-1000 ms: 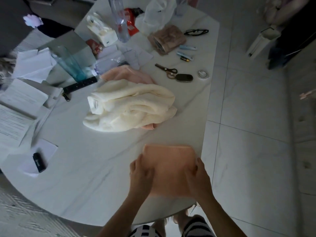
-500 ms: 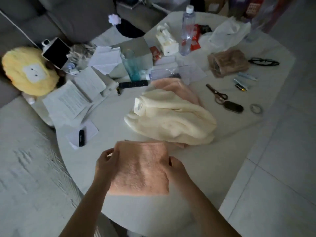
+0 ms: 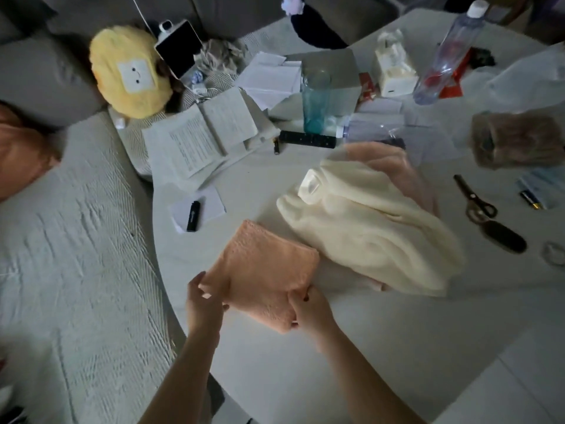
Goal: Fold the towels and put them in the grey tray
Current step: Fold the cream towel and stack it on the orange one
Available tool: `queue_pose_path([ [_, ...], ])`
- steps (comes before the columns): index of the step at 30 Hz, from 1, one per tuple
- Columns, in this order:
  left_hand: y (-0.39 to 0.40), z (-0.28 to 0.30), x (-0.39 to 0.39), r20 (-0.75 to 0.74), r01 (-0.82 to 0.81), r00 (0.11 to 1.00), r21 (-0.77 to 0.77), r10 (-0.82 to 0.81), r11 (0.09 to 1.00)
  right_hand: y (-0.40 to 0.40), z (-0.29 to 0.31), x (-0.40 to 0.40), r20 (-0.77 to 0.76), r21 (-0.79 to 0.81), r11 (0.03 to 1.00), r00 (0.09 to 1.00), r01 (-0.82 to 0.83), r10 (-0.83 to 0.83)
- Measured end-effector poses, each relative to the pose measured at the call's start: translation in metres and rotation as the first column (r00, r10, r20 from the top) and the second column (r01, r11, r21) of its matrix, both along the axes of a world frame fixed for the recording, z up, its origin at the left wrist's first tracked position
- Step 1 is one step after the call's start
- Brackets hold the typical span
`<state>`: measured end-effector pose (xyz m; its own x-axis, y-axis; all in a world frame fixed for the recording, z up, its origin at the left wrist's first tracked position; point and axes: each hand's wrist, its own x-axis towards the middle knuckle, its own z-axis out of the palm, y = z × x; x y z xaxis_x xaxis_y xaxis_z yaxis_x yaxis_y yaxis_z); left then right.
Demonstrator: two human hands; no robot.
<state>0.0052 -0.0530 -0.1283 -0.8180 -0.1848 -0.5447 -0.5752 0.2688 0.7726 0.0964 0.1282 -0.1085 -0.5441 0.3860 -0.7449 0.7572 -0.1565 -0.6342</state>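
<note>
A folded peach towel [image 3: 269,270] is held just above the white table's [image 3: 382,347] left front edge. My left hand [image 3: 203,301] grips its near left corner and my right hand [image 3: 308,307] grips its near right corner. Right of it lies a crumpled cream towel [image 3: 373,231], with a pink towel [image 3: 394,160] partly buried beneath it at the back. No grey tray can be made out in the head view.
Papers [image 3: 198,136], a blue glass [image 3: 316,102], a black remote [image 3: 305,138], a plastic bottle [image 3: 443,56], scissors [image 3: 474,200] and a small black device [image 3: 193,215] crowd the table's far half. A sofa [image 3: 76,255] with a yellow plush [image 3: 128,75] lies to the left.
My view has swung left toward the sofa. Both hands carried the folded peach towel leftward with it, turning it at an angle, and shifted from its sides to its near corners.
</note>
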Motion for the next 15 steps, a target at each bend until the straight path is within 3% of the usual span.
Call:
queue_pose_path([
  [2,-0.007,0.000,-0.032,-0.070,-0.024,0.997,0.025,0.026,0.999,-0.012,0.004,-0.023,-0.023,-0.055,0.998,1.000,0.004,-0.005],
  [4,-0.012,0.004,-0.061,-0.139,0.012,0.990,-0.046,-0.018,0.999,-0.019,0.011,-0.041,-0.039,-0.015,0.998,0.997,-0.068,0.067],
  [6,-0.015,0.009,-0.077,-0.144,0.095,0.982,-0.202,-0.126,0.975,-0.013,0.025,-0.047,-0.068,0.181,0.974,0.987,-0.134,0.149],
  [8,-0.010,0.019,-0.075,-0.187,0.172,0.950,-0.359,-0.251,0.917,0.009,0.052,-0.043,-0.208,0.395,0.918,0.973,-0.013,0.103],
  [10,0.002,0.029,-0.060,-0.239,0.267,0.877,-0.480,-0.418,0.836,0.048,0.075,-0.039,-0.338,0.645,0.749,0.935,0.150,0.104],
  [11,0.010,0.033,-0.048,-0.249,0.329,0.824,-0.523,-0.510,0.787,0.072,0.081,-0.038,-0.294,0.772,0.618,0.946,0.149,0.138],
  [13,0.025,0.036,-0.023,-0.245,0.491,0.672,-0.560,-0.699,0.668,0.115,0.088,-0.035,0.043,0.908,0.407,0.990,-0.096,0.136],
  [15,0.039,0.033,-0.003,-0.148,0.672,0.465,-0.583,-0.873,0.457,0.138,0.087,-0.029,0.387,0.829,0.403,0.918,-0.389,0.088],
])
